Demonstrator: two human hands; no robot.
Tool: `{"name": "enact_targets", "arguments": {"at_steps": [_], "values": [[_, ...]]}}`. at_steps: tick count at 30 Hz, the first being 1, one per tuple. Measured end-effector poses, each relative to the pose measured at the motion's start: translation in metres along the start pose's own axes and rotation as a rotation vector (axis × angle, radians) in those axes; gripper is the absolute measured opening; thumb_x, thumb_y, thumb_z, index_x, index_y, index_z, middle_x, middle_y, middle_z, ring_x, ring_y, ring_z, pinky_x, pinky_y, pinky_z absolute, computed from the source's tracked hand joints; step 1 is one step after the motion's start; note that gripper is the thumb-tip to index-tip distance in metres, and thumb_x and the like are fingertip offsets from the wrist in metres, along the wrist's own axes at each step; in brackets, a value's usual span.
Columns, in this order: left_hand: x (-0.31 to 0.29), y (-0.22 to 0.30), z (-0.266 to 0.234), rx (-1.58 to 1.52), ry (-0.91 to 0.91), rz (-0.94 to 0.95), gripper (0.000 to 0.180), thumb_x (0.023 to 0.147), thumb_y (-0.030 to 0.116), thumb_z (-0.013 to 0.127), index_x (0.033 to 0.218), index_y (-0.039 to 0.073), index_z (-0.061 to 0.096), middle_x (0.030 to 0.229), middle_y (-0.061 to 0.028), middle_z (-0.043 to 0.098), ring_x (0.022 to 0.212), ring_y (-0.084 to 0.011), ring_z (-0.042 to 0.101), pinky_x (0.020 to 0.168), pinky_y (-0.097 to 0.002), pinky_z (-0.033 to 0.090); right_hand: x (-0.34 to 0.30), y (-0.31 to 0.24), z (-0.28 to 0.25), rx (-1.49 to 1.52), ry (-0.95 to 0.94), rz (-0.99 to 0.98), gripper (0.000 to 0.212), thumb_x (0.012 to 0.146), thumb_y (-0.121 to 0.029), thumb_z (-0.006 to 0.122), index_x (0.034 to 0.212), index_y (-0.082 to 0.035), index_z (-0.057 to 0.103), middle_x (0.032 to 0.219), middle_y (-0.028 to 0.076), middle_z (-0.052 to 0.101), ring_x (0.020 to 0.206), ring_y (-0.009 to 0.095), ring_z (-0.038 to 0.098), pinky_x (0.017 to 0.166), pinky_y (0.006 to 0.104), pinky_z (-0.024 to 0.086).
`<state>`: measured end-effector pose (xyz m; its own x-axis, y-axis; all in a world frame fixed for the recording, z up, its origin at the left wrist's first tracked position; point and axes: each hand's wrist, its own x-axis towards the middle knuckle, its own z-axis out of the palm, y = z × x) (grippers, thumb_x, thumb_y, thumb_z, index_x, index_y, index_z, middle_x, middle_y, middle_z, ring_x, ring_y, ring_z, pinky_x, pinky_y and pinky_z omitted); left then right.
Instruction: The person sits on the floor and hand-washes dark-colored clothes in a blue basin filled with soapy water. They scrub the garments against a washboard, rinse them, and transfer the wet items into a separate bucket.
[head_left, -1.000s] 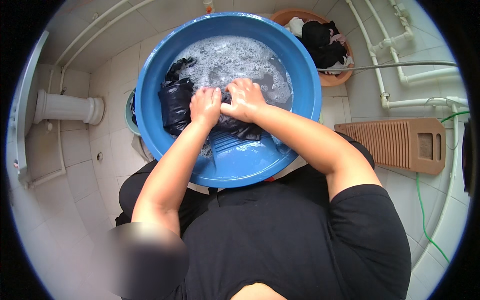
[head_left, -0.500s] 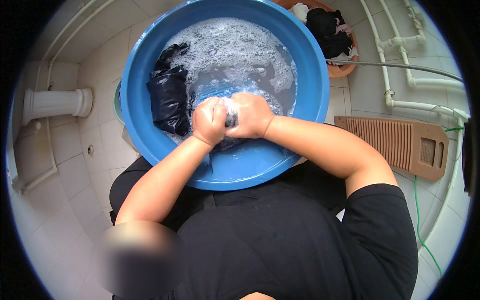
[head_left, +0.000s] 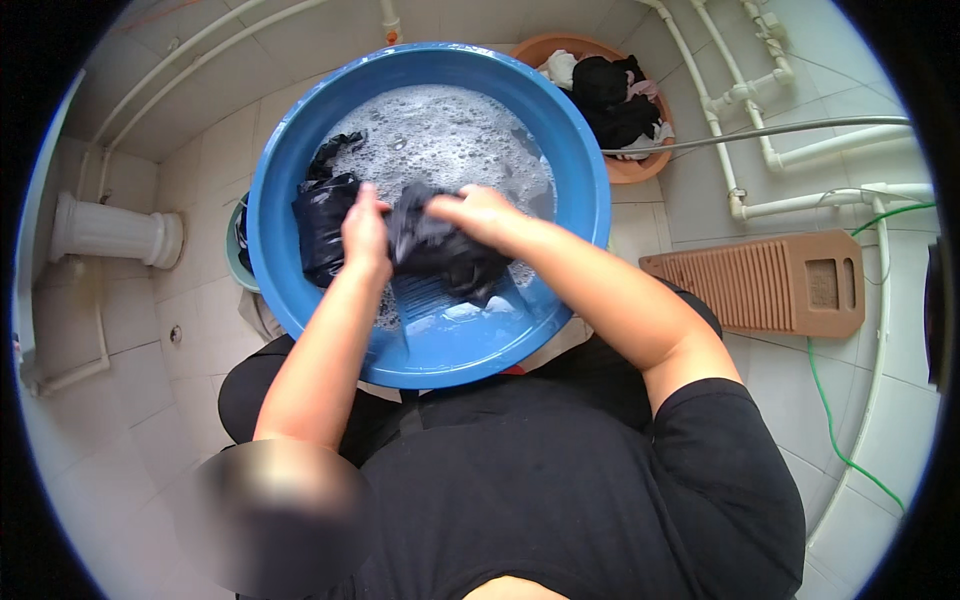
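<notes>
A wet black garment (head_left: 455, 250) is bunched over the ribbed washboard part (head_left: 430, 300) of the big blue tub (head_left: 440, 368). My right hand (head_left: 483, 218) grips its upper right side, thumb pointing left; the fingers under the cloth are hidden. Just left of the garment, my left hand (head_left: 367, 235) has its fingers stretched upward and the thumb apart, close to the cloth's blurred edge. Another dark, shiny wet garment (head_left: 325, 225) lies against the tub's left wall, beside my left hand. Foamy water (head_left: 430, 120) fills the far part of the tub.
An orange basin (head_left: 650, 168) of clothes stands far right, with a grey hose (head_left: 750, 132) running past it. A brown washboard (head_left: 770, 280) leans near white pipes (head_left: 800, 205) at right. A pale green basin (head_left: 240, 265) and a white pedestal (head_left: 120, 230) are at left.
My hands were together, squeezing a foamy bundle; now they are apart and the black garment is loosened between them. The view has shifted, so the tub appears lower.
</notes>
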<state>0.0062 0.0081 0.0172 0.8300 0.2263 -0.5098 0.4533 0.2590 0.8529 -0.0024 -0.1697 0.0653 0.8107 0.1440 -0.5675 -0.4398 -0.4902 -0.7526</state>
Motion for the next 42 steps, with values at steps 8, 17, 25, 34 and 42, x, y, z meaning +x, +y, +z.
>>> {"name": "enact_targets", "arguments": {"at_steps": [8, 17, 25, 34, 42], "values": [[-0.018, -0.023, -0.022, 0.548, -0.291, 0.218, 0.049, 0.084, 0.035, 0.058, 0.12, 0.002, 0.049, 0.121, -0.0166, 0.051, 0.112, -0.027, 0.049, 0.094, -0.0326, 0.037, -0.002, -0.006, -0.051, -0.619, 0.627, -0.164, 0.081, 0.068, -0.058, 0.062, 0.13, -0.011, 0.038, 0.115, 0.019, 0.051, 0.106, 0.035, 0.051, 0.089, 0.0394, 0.043], [-0.055, -0.02, 0.001, 1.524, -0.426, 0.615, 0.068, 0.08, 0.054, 0.049, 0.135, 0.016, 0.038, 0.144, -0.0161, 0.024, 0.134, -0.0341, 0.018, 0.106, -0.0457, 0.016, 0.079, 0.048, -0.019, -1.313, 0.503, -0.329, 0.049, 0.088, -0.014, 0.04, 0.135, -0.024, 0.035, 0.144, 0.007, 0.025, 0.132, 0.031, 0.024, 0.099, 0.0509, 0.031], [-0.054, -0.021, 0.0, 1.55, -0.414, 0.658, 0.068, 0.081, 0.055, 0.047, 0.136, 0.017, 0.036, 0.142, -0.0169, 0.027, 0.132, -0.0347, 0.021, 0.105, -0.0448, 0.018, 0.125, 0.069, -0.019, -1.679, 0.141, -0.047, 0.052, 0.089, -0.029, 0.036, 0.139, -0.016, 0.029, 0.146, 0.008, 0.023, 0.135, 0.029, 0.018, 0.107, 0.0485, 0.016], [-0.055, -0.018, -0.002, 1.516, -0.411, 0.644, 0.068, 0.081, 0.057, 0.045, 0.135, 0.018, 0.036, 0.142, -0.0147, 0.029, 0.131, -0.0326, 0.024, 0.105, -0.044, 0.018, 0.077, 0.042, -0.047, -0.929, 0.18, 0.044, 0.05, 0.074, -0.022, 0.06, 0.118, -0.001, 0.048, 0.118, 0.019, 0.055, 0.108, 0.034, 0.054, 0.092, 0.0399, 0.042], [-0.057, -0.017, -0.005, 1.519, -0.413, 0.628, 0.068, 0.082, 0.058, 0.044, 0.135, 0.018, 0.037, 0.144, -0.013, 0.026, 0.134, -0.031, 0.02, 0.106, -0.0435, 0.018, 0.01, -0.054, -0.111, 0.056, 0.292, -0.56, 0.032, 0.071, -0.004, 0.065, 0.102, -0.004, 0.058, 0.088, 0.005, 0.062, 0.08, 0.014, 0.056, 0.075, 0.028, 0.045]]}}
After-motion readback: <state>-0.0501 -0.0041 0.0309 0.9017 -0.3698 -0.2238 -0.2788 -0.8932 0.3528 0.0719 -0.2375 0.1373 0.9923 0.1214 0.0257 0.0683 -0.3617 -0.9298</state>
